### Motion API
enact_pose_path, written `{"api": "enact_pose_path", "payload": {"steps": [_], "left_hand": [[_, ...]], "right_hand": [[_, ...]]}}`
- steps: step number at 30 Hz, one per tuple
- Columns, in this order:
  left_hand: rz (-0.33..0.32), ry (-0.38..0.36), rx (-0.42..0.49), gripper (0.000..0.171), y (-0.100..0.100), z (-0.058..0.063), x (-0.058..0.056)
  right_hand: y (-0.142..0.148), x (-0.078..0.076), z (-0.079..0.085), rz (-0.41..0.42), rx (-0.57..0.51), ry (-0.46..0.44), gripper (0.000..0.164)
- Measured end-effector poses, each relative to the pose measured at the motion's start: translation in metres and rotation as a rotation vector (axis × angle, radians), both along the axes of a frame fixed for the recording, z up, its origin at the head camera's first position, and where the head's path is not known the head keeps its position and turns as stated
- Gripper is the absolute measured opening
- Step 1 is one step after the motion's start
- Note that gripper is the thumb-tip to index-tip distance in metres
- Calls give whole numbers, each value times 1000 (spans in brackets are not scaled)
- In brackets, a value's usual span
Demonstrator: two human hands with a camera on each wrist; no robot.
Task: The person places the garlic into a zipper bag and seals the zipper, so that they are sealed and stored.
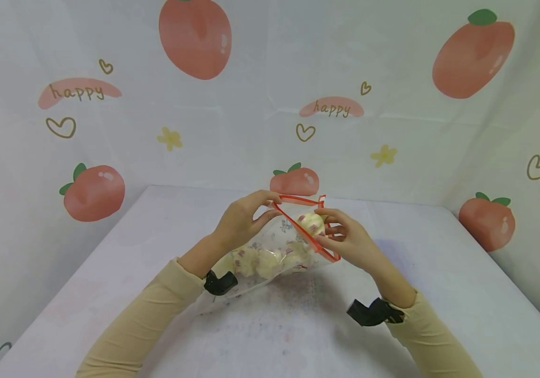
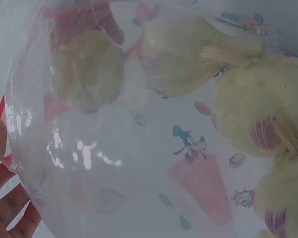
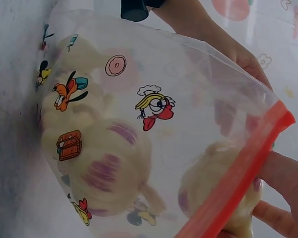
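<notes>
A clear zip bag (image 1: 260, 236) with a red zip edge and printed cartoon figures lies tilted over the table, its mouth toward the right. My left hand (image 1: 239, 219) pinches the red rim at the top of the mouth. In my right hand (image 1: 352, 239) is a pale garlic bulb (image 1: 311, 224) with purple streaks, gripped between fingers and thumb right at the bag's mouth. Several more garlic bulbs (image 3: 109, 168) sit deeper in the bag. Through the plastic, the left wrist view shows the gripped garlic bulb (image 2: 88, 72) apart from the others.
The white table (image 1: 270, 336) bears faint stains. Behind it hangs a white cloth (image 1: 251, 121) printed with peaches, hearts and "happy". Black straps (image 1: 369, 313) with cameras are on both wrists.
</notes>
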State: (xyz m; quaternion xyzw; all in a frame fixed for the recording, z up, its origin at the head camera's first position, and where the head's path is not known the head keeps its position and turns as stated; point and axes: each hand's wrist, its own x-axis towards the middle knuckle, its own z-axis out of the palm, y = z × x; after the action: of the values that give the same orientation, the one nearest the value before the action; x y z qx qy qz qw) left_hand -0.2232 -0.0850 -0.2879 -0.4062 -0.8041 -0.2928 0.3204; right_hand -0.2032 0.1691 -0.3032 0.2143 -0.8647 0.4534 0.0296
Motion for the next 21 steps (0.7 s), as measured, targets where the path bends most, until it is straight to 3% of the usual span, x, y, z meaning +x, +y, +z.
{"api": "enact_pose_path", "payload": {"steps": [12,21], "left_hand": [[-3,-4,-9,24,1,0,1],[0,-6,-12,25,2,-1,0]], "right_hand": [[-6,-1,1,7,19,13,47],[-11,-7,-1,66,-4,-20,49]]}}
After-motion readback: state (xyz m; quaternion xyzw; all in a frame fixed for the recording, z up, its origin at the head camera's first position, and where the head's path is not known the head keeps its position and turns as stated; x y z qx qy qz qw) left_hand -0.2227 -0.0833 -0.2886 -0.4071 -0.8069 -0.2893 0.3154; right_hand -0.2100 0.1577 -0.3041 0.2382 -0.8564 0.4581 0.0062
